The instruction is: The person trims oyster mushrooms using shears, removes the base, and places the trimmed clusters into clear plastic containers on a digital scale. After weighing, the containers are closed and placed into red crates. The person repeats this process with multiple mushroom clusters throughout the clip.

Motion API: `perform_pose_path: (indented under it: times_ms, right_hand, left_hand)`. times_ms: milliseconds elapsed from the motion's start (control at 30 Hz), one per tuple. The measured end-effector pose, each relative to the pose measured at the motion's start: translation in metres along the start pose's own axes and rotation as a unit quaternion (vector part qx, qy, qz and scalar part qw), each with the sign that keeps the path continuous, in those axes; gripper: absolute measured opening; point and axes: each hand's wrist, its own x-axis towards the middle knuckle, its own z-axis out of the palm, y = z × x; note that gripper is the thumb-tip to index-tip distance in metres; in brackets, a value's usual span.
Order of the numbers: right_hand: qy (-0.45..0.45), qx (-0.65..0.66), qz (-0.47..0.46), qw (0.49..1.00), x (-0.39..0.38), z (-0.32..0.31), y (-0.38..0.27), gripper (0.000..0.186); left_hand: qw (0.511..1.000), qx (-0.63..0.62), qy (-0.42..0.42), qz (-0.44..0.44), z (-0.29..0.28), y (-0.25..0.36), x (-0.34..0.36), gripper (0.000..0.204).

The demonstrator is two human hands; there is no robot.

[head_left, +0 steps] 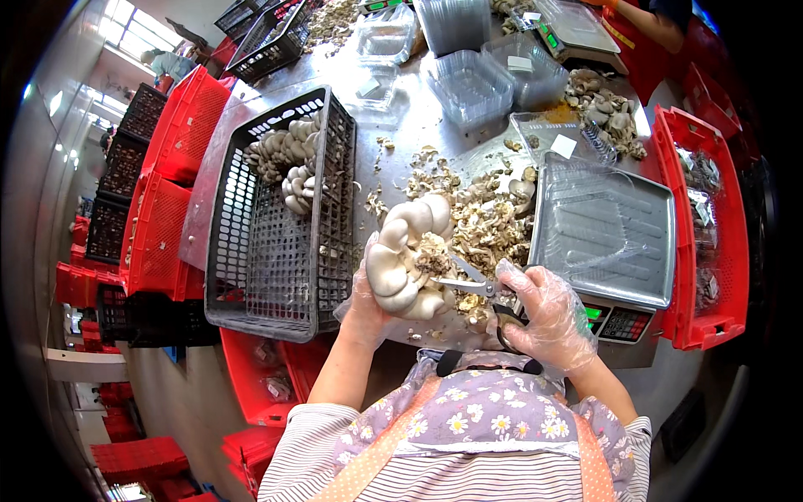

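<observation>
My gloved left hand [368,294] is closed round a large cluster of pale grey oyster mushrooms [393,266], its cut, crumbly base turned to the right. In my right hand [548,318], also in a clear plastic glove, is a pair of scissors [481,287] with black handles. Their blades are parted, with the tips at the base of the cluster. Below and beyond them, a heap of mushroom trimmings [485,213] covers the metal table. To the left, a black plastic crate [322,251] holds more oyster mushroom clusters [293,155] at its far end.
A digital scale with a metal tray [602,234] stands at the right. Beyond it is a red crate [703,318] of packed bags. Stacked clear plastic boxes [473,88] sit at the back. Red crates [159,238] are piled at the left. A co-worker's arm [648,25] shows at the far right.
</observation>
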Motion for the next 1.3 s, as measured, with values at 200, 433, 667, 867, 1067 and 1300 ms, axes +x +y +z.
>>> perform_pose_path:
  times_ms: [200, 433, 667, 867, 1067, 1300]
  right_hand:
    - [0.004, -0.052, -0.026, 0.998, 0.007, 0.001, 0.003, 0.074]
    - [-0.015, -0.013, -0.041, 0.999, 0.000, 0.016, 0.017, 0.073]
    - [-0.101, 0.264, 0.069, 0.957, -0.002, 0.022, 0.018, 0.057]
    - [-0.094, 0.572, 0.290, 0.761, -0.013, 0.029, 0.010, 0.052]
    - [-0.037, 0.048, 0.060, 0.996, 0.002, 0.009, 0.002, 0.062]
    - [-0.021, -0.065, -0.014, 0.998, 0.012, 0.004, 0.004, 0.073]
  left_hand:
    - [0.996, 0.056, -0.060, -0.038, 0.000, 0.008, 0.002, 0.061]
    - [0.990, 0.094, -0.050, 0.090, 0.003, -0.002, 0.012, 0.062]
    - [0.998, 0.047, -0.019, 0.044, 0.006, 0.001, 0.004, 0.059]
    - [0.997, 0.076, 0.009, 0.013, 0.009, 0.001, 0.000, 0.057]
    - [0.998, 0.030, -0.009, -0.057, -0.001, 0.001, -0.005, 0.060]
    - [0.995, -0.005, -0.080, -0.054, 0.029, 0.010, 0.016, 0.058]
